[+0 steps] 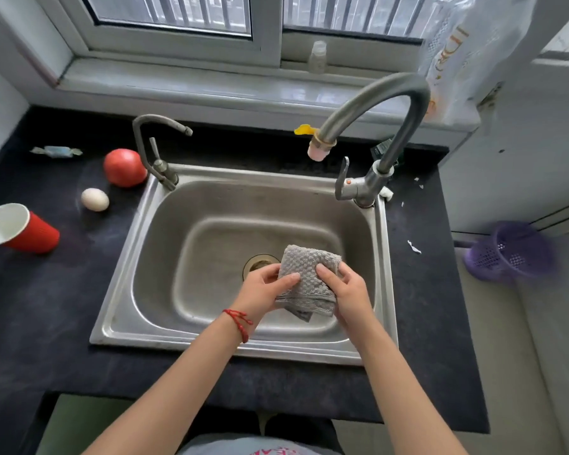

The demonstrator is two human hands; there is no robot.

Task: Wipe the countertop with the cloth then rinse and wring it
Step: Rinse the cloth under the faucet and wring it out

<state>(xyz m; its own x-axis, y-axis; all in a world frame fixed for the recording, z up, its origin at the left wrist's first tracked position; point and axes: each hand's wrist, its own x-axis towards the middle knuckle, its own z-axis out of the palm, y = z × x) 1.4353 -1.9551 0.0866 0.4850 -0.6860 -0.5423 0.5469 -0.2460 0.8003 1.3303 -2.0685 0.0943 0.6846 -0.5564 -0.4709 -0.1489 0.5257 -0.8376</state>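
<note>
Hands meet over the basin of the rectangular stainless-steel sink (135,267), both clasping a folded grey waffle-textured cloth (306,280) just right of the round drain opening (260,262). The left hand (263,290), with a red string bracelet (240,320) on its wrist, pinches the cloth's left edge with its thumb on top. The right hand (347,290) closes its fingers around the right edge. The cloth hangs above the sink floor, its lower corner drooping. A tall curved grey tap (391,103) with a pink nozzle arches over the basin; a smaller tap (155,139) stands at the far left corner. On the dark worktop (46,307) to the left lie a red tomato (124,167), a white egg (95,199) and a tipped red paper cup (20,229).
</note>
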